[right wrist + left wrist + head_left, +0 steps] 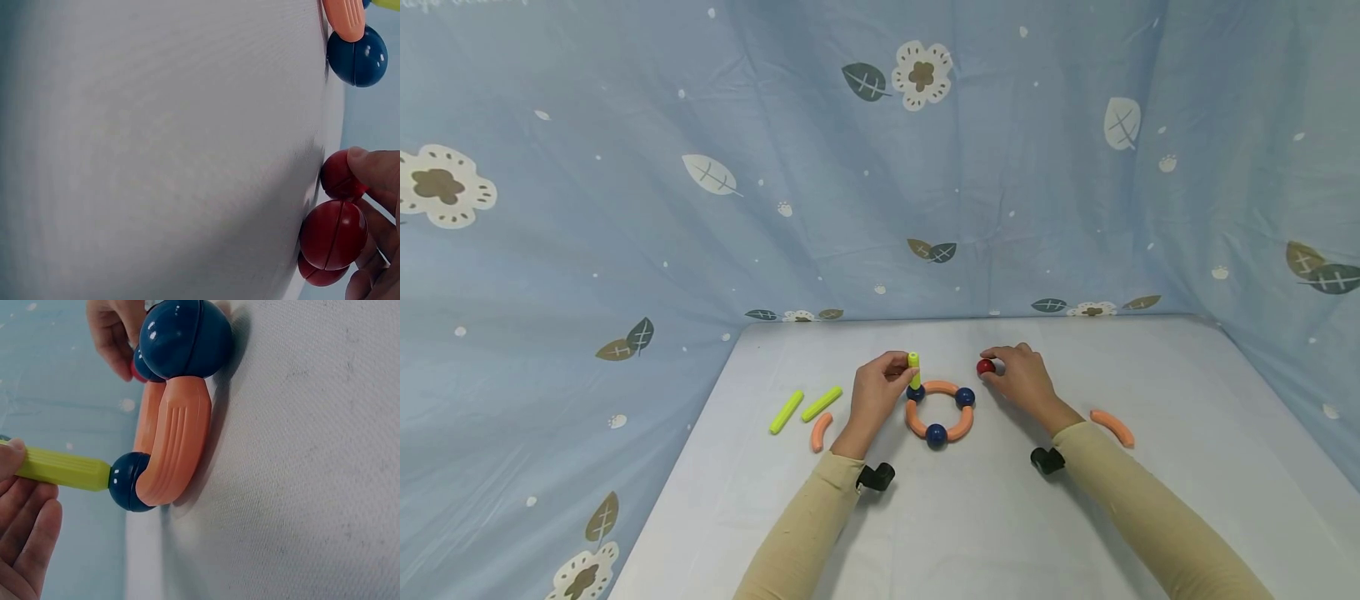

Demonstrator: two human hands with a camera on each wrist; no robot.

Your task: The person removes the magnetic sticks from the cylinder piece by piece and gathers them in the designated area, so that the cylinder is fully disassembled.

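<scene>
Tan sleeves (805, 529) outstretched, left hand (876, 394) pinches yellow rod (69, 469), right hand (1024, 379) red ball (984, 367).

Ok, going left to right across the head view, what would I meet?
Leftmost yellow-green stick, second yellow-green stick, left hand, gripped yellow-green stick, nearest blue ball, rightmost blue ball, red ball, right hand, rightmost curved orange piece.
</scene>
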